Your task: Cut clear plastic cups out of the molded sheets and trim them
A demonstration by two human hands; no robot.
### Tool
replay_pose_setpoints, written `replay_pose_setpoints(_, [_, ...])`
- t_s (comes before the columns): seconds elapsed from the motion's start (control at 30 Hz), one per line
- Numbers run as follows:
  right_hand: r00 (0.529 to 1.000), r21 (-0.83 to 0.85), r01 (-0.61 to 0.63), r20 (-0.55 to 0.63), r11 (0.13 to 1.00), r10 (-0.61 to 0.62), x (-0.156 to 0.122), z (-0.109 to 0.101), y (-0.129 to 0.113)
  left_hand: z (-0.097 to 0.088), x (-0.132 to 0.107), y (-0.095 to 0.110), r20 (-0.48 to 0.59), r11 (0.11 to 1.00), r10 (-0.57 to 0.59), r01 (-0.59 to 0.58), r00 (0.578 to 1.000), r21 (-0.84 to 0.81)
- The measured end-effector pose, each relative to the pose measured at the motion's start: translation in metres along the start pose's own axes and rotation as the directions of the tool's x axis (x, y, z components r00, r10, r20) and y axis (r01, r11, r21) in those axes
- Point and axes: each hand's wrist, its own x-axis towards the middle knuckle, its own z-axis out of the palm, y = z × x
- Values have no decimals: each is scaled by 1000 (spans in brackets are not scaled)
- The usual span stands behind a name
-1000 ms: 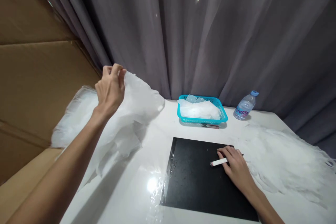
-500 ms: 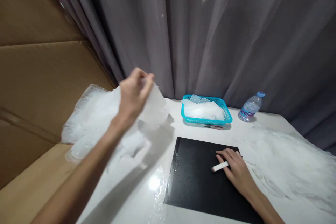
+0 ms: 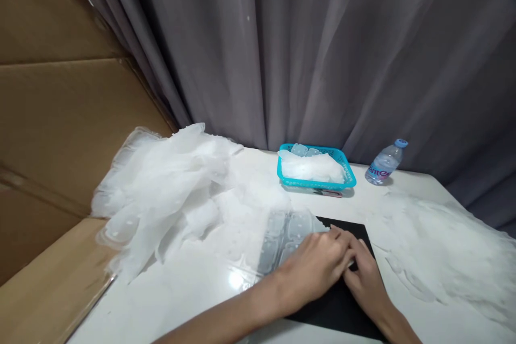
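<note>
My left hand (image 3: pixel 314 263) lies on a thin translucent sheet (image 3: pixel 282 231) with raised blister shapes, holding its right edge down on the black mat (image 3: pixel 342 309). The sheet covers the mat's left part and trails back toward the pile. My right hand (image 3: pixel 365 277) rests on the mat just right of the left hand, fingers touching it. Only a sliver of the white stick (image 3: pixel 351 264) it holds shows between the two hands.
A heap of white translucent sheets (image 3: pixel 161 193) fills the table's left side, spilling over onto brown cardboard (image 3: pixel 60 118). More sheets (image 3: pixel 443 242) lie flat on the right. A turquoise basket (image 3: pixel 349 176), a pen (image 3: pixel 328 192) and a water bottle (image 3: pixel 385 164) stand at the back by the grey curtain.
My left hand has come down from above the pile and to the right, bringing one sheet onto the black mat. The right hand has barely moved.
</note>
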Motion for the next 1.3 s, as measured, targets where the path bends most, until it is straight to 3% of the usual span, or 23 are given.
replay_pose_setpoints(0.1, [999, 20, 45, 26, 999, -46, 6, -10, 4, -28, 0, -18, 164, 997, -45, 56, 985, -59])
replay_pose_setpoints(0.17, [994, -14, 102, 38, 995, -101, 10, -14, 6, -54, -1, -45, 198, 953, -284, 253, 938, 170])
replay_pose_setpoints(0.23, [990, -46, 141, 36, 989, -140, 13, -17, 7, -81, -7, -80, 125, 877, -433, 384, 893, 289])
replay_pose_setpoints(0.3, [988, -65, 152, 19, 986, -151, 15, -16, 8, -107, -18, -119, -37, 764, -545, 514, 838, 390])
replay_pose_setpoints(0.4, [990, -75, 144, 19, 987, -143, 14, -12, 8, -138, -44, -168, -265, 591, -617, 658, 741, 467])
replay_pose_setpoints(0.47, [990, -69, 140, 41, 988, -137, 12, -9, 8, -152, -59, -190, -337, 528, -622, 696, 707, 486])
replay_pose_setpoints(0.6, [990, -68, 127, 64, 990, -122, 10, -6, 9, -162, -68, -208, -390, 495, -611, 717, 688, 490])
replay_pose_setpoints(0.77, [991, -64, 117, 71, 991, -112, 11, -6, 11, -172, -66, -211, -515, 456, -613, 801, 599, 389])
replay_pose_setpoints(0.83, [990, -57, 123, 77, 991, -118, 11, -7, 13, -177, -67, -211, -510, 486, -615, 798, 601, 356])
replay_pose_setpoints(0.97, [985, -57, 154, 92, 986, -148, 11, -8, 18, -172, -60, -208, -326, 673, -577, 663, 748, 329])
replay_pose_setpoints(1.07, [981, -49, 180, 86, 982, -175, 10, -12, 22, -148, -41, -199, -151, 759, -565, 583, 811, 289])
replay_pose_setpoints(1.1, [979, -41, 189, 80, 981, -185, 10, -13, 23, -135, -34, -195, -89, 767, -578, 578, 811, 278])
replay_pose_setpoints(1.17, [974, -15, 213, 79, 977, -211, 10, -17, 24, -108, -20, -187, -33, 729, -641, 621, 767, 287])
replay_pose_setpoints(1.3, [957, 81, 254, 120, 964, -263, 13, -25, 19, -67, 1, -182, -151, 593, -738, 739, 658, 321])
